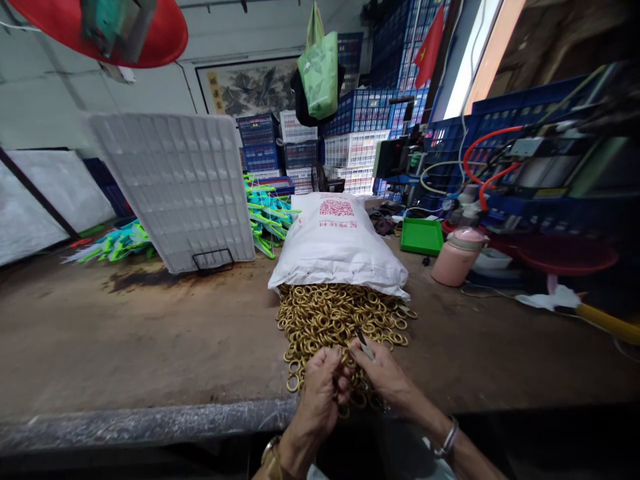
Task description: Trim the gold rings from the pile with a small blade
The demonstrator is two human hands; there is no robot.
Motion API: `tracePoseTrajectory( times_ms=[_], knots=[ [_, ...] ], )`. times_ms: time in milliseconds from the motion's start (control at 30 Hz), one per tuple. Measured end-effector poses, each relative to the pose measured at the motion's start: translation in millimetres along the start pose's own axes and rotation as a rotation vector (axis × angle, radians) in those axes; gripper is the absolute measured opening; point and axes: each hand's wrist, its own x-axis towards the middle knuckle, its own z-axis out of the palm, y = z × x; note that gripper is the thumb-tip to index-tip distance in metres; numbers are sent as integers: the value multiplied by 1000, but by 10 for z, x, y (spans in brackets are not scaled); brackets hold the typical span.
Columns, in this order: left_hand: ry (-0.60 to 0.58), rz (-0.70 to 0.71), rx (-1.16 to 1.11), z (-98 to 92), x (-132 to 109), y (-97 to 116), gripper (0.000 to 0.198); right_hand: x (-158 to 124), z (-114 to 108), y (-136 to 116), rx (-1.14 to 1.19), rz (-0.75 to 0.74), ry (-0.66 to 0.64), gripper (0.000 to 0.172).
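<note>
"Gripping anything, is the right hand point(385, 377)?"

"Yes, a slim, dark-tipped tool point(367, 348), held in at the thumb, fingers bent."

"And the left hand point(320, 387)?"

"Closed up, fingertips curled in and thumb pressed over; I can't tell whether one of the rings is pinched there."

"Where are those gold-coloured rings point(325, 317)?"

"Heaped on the brown tabletop point(150, 347), from the mouth of the white printed sack point(340, 247) nearly to the front edge, with both hands over the pile's near end."
</note>
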Motion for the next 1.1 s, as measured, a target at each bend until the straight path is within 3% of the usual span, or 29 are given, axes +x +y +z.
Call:
tracePoseTrajectory(
  times_ms=[100, 333, 533, 767, 933, 1100],
  knots=[
    [1, 6, 19, -15, -1, -7, 44, 6, -11, -8, -103, -51, 77, 29],
    [-19, 72, 33, -17, 2, -15, 36, 22, 24, 27, -214, -170, 111, 26],
    [22, 121, 100, -59, 30, -67, 35, -3, 22, -4, -179, -146, 101, 25],
    [68, 187, 206, -101, 34, -101, 34, -29, 106, 10, 195, 99, -15, 30],
    [14, 159, 170, -107, 27, -74, 37, -77, 138, -82, 437, 307, -139, 32],
    [-83, 88, 32, -98, -15, -31, 31, -64, 128, -74, 428, 299, -150, 35]
  ],
)
